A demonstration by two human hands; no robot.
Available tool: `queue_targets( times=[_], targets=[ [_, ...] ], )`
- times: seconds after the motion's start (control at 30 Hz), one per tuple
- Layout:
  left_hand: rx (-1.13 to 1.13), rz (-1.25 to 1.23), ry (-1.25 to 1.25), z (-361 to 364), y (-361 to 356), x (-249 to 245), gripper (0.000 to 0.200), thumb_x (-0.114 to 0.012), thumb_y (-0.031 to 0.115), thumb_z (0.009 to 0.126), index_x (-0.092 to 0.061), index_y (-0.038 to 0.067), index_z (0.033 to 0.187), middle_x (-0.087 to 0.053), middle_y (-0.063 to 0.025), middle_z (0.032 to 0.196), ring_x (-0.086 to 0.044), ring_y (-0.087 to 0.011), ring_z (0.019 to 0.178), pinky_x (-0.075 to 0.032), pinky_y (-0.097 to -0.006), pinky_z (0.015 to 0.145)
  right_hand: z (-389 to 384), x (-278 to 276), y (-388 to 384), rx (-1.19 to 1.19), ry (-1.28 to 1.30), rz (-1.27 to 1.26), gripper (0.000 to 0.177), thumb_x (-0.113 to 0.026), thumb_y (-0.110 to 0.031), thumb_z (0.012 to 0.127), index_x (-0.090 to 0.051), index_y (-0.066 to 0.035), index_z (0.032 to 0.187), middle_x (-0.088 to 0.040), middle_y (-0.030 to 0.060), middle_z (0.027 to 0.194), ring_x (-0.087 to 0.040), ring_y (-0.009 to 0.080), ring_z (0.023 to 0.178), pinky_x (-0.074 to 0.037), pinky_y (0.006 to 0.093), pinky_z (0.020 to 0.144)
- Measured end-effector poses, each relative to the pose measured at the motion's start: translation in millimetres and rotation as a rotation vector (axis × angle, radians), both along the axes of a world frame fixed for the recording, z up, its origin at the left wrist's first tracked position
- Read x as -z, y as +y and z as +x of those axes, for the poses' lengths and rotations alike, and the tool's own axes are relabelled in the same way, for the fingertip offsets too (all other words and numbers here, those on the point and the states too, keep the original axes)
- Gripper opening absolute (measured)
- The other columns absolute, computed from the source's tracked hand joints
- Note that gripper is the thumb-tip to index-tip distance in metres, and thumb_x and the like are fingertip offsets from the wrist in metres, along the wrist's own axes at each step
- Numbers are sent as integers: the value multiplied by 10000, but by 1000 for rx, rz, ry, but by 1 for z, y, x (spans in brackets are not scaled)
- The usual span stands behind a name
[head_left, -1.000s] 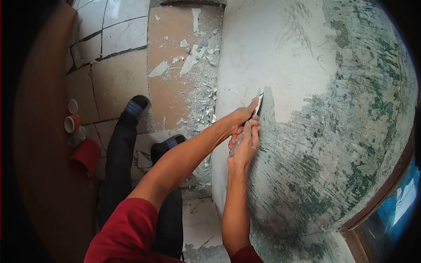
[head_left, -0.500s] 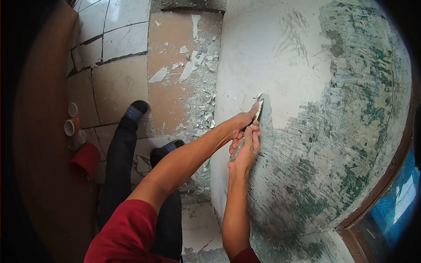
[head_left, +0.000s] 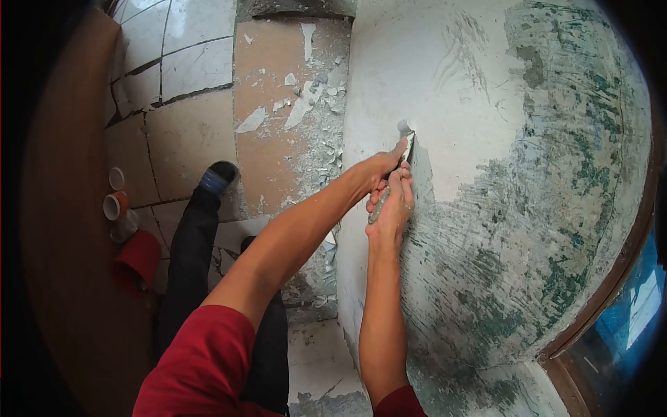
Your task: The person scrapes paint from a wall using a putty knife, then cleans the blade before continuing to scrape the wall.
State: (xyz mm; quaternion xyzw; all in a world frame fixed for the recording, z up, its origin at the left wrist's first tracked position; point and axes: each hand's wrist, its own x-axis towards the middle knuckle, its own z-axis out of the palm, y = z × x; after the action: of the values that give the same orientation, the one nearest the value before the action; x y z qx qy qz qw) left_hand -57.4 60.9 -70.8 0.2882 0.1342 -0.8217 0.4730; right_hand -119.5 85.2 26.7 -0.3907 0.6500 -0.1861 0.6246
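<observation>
Both of my hands hold one scraper (head_left: 410, 146) against the wall (head_left: 486, 243). My left hand (head_left: 389, 165) is closed around its upper part, with the thumb along the blade. Just below, my right hand (head_left: 394, 208) wraps the handle, whose end shows beside the palm. The blade's tip touches the edge of the white paint layer (head_left: 431, 76), and a small flake of paint (head_left: 405, 128) curls up there. Beneath the blade runs a strip of bared grey surface. Parts of the handle are hidden by my fingers.
Paint chips (head_left: 306, 104) litter the floor along the wall's foot. A red bucket (head_left: 137, 258) and an orange-and-white cup (head_left: 113, 205) stand at left, near my legs (head_left: 191, 257). A brown frame (head_left: 611, 299) borders the wall at right.
My two hands and the scraper have moved slightly up along the wall. A flake now curls at the blade's tip, and the bared grey strip reaches higher.
</observation>
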Motion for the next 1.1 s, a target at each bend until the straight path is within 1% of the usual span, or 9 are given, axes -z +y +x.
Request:
queue_targets(
  times=[0.13,0.3,0.33,0.43,0.57,0.67,0.8,0.97,1.1],
  targets=[
    [-72,18,83,-18,0,1,573,-313,706,854,-430,192,631,-550,31,600,-268,-90,335,-226,-295,270,1,-12,9,34,-15,12,331,-536,-233,895,-481,-151,1211,-487,10,639,-429,71,435,-327,202,343],
    [32,75,-157,16,-13,2,597,-262,702,862,-424,167,653,-604,-10,667,-255,-105,263,-256,-280,217,21,6,-15,-3,-28,-12,304,-478,-209,931,-478,-91,1211,-463,22,628,-402,77,414,-315,212,335],
    [-38,60,-71,25,-21,9,590,-248,701,865,-432,170,687,-581,0,643,-239,-115,256,-255,-277,215,28,11,-21,-18,-40,-1,311,-480,-211,930,-473,-87,1215,-465,23,627,-405,78,415,-317,211,337],
    [-118,65,90,35,-19,14,547,-300,666,880,-434,167,700,-526,17,609,-383,-105,349,-286,-271,237,38,18,-29,-35,-45,98,348,-486,-224,928,-450,-69,1238,-466,27,626,-415,81,422,-323,210,345],
    [-213,36,145,9,4,-13,482,-415,601,887,-450,144,736,-478,26,591,-506,-103,495,-395,-245,341,16,-15,3,-50,-53,-6,378,-488,-263,939,-438,-65,1257,-454,21,620,-403,76,403,-301,204,326],
    [-257,-4,151,-22,35,-61,471,-486,564,878,-482,94,866,-446,28,570,-515,-118,504,-475,-237,466,-20,-47,39,-6,6,3,292,-498,-292,936,-470,-111,1163,-463,-2,634,-414,66,412,-317,206,327],
    [-215,28,250,-61,65,-110,487,-501,550,879,-474,66,927,-432,25,567,-456,-95,461,-492,-252,487,-58,-83,75,97,-16,2,237,-488,-288,944,-483,-107,1097,-451,2,632,-397,67,409,-310,205,324],
    [-186,4,251,-78,53,-116,473,-505,557,873,-442,90,916,-400,35,552,-420,-68,447,-504,-244,495,-82,-88,69,109,33,-47,204,-480,-279,947,-490,-75,948,-446,5,644,-389,68,414,-300,208,320],
    [-183,1,188,-76,48,-110,515,-497,594,860,-455,80,861,-448,9,593,-479,-102,495,-436,-241,435,-74,-91,63,109,37,-60,219,-476,-282,949,-480,-68,906,-462,12,649,-389,69,407,-299,207,317]
  ],
)
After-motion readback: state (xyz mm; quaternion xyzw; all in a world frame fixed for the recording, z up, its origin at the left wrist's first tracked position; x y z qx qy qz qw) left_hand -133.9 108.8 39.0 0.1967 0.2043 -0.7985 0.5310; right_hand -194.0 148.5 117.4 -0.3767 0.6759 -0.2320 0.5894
